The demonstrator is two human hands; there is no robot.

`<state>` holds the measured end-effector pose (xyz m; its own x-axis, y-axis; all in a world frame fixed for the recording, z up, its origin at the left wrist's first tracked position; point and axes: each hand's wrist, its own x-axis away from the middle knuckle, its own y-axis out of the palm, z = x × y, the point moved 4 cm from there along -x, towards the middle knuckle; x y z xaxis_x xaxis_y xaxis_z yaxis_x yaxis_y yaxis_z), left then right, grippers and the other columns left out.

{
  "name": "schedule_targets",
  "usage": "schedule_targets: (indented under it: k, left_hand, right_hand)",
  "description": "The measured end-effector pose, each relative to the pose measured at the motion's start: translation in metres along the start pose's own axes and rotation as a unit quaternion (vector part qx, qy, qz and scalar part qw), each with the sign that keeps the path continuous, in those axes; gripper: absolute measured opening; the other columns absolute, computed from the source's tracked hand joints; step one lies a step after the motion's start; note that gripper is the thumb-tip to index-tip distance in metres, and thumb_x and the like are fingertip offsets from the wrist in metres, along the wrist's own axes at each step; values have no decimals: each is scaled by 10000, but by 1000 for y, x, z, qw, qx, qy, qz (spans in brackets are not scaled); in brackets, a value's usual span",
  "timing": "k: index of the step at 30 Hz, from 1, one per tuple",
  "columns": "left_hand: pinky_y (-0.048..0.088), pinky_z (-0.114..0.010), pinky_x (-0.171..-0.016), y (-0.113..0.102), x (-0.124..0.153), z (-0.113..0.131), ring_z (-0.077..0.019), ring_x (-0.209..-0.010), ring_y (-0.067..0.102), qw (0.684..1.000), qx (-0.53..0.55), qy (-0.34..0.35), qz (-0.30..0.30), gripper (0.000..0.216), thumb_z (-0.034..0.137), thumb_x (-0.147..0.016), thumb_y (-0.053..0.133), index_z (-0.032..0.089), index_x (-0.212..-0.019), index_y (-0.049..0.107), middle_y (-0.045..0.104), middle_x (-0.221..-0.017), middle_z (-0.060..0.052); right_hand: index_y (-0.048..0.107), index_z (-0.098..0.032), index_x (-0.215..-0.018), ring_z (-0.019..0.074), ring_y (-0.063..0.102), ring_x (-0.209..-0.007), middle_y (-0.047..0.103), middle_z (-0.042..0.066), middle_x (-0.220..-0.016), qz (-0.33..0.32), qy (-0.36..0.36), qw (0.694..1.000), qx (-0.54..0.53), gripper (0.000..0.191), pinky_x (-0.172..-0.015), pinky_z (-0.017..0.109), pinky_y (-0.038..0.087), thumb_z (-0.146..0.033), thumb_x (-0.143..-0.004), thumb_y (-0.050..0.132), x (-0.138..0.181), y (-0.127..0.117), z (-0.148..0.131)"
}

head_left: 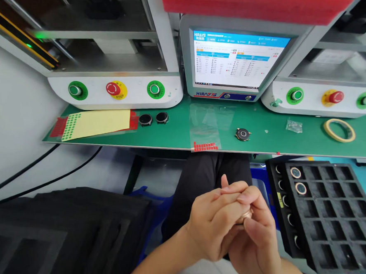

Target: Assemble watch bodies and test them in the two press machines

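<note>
Above my lap, my left hand (217,219) and my right hand (258,231) are closed together around a rose-gold watch case (244,217). Only a slice of its metal side shows between the fingers; the rest is covered. My right thumb presses on its near edge, while the left fingers lie across its top. On the green bench (170,133) ahead, a dark watch case with gold lugs (242,134) lies back side up. Farther left, two dark watch cases (145,120) sit side by side, faces up.
At right, a black foam tray (319,184) holds two round watch cases in its left column, over another tray. A tape roll (339,130), a small plastic bag (294,126) and yellow sticker sheets (97,123) lie on the bench. Button-fitted machines flank a monitor (240,59). Black foam (68,235) is stacked left.
</note>
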<state>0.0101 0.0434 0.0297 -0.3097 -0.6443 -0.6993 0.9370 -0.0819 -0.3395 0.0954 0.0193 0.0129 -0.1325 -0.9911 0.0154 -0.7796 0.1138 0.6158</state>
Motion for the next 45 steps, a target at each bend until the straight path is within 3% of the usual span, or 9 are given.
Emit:
schedule_targets:
  k: [6, 10, 15, 18, 22, 27, 31, 37, 45]
  left_hand:
    - [573, -241, -805, 1, 5, -4, -172, -921, 701, 1000, 10, -1, -14, 206, 209, -986, 397, 124, -1104, 543, 722, -935, -107]
    - [545, -229, -726, 1, 6, -8, -139, -797, 654, 964, 202, -172, 3, 197, 233, -991, 424, 174, -1087, 586, 687, -897, -73]
    - [287, -110, -432, 17, 10, -10, -38, -517, 378, 665, 615, -422, 33, 210, 328, -971, 484, 160, -920, 600, 554, -745, -16]
    - [279, -122, -418, 21, 10, -14, -39, -497, 373, 594, 662, -454, 46, 285, 396, -937, 519, 131, -867, 598, 549, -735, -30]
    - [212, -136, -378, 20, 12, -28, -43, -439, 355, 625, 615, -474, 79, 373, 489, -918, 534, 142, -790, 585, 538, -634, -7]
    - [238, -158, -391, 4, 5, -70, -54, -462, 416, 761, 407, -496, 100, 372, 475, -898, 575, 144, -728, 566, 572, -648, -15]
    - [345, -188, -420, -2, -19, -132, -75, -406, 430, 879, 104, -465, 36, 282, 424, -927, 472, 167, -865, 572, 531, -559, 26]
    - [505, -309, -579, 13, -41, -196, -171, -512, 601, 884, -80, -460, -23, 151, 230, -844, 532, 159, -954, 607, 635, -677, -34]
    - [442, -452, -977, 4, -46, -167, -302, -1131, 559, 907, -248, -333, 70, 218, 280, -885, 574, 150, -1046, 643, 636, -1154, -161]
  right_hand:
    - [701, -297, -947, 129, 673, -1018, 687, -22, -999, 23, 7, 1000, -8, 98, -924, 207, 520, -321, -857, 670, 0, -2, 6]
    - [695, -294, -1022, 168, 656, -1048, 670, 20, -1089, 4, 23, 998, 50, 192, -937, 255, 515, -401, -868, 656, -4, -8, 2]
    - [630, -300, -1131, 198, 631, -1010, 611, 61, -1166, -33, -8, 990, 140, 282, -856, 307, 540, -439, -885, 634, -8, -16, -8]
    - [603, -293, -1152, 202, 604, -1061, 594, 64, -1178, -42, -34, 984, 172, 305, -897, 307, 518, -435, -884, 640, -10, -20, -8]
    - [583, -282, -1159, 229, 589, -1123, 609, 74, -1174, -56, -25, 980, 190, 295, -953, 352, 490, -442, -912, 600, -15, -31, 0]
    - [619, -238, -1047, 191, 664, -910, 676, 52, -959, -55, 2, 958, 280, 134, -847, 326, 536, -297, -937, 570, -34, -64, 5]
    - [636, -207, -907, 186, 672, -811, 694, 49, -864, 53, -94, 873, 475, 55, -758, 318, 539, -214, -904, 581, -64, -96, -7]
    - [634, -204, -891, 188, 684, -803, 711, 48, -855, 55, -136, 833, 534, 65, -752, 318, 549, -193, -882, 570, -94, -98, -2]
    - [652, -185, -833, 164, 686, -725, 712, 40, -784, -13, -61, 885, 461, 83, -655, 258, 554, -205, -890, 595, -87, -64, 22]
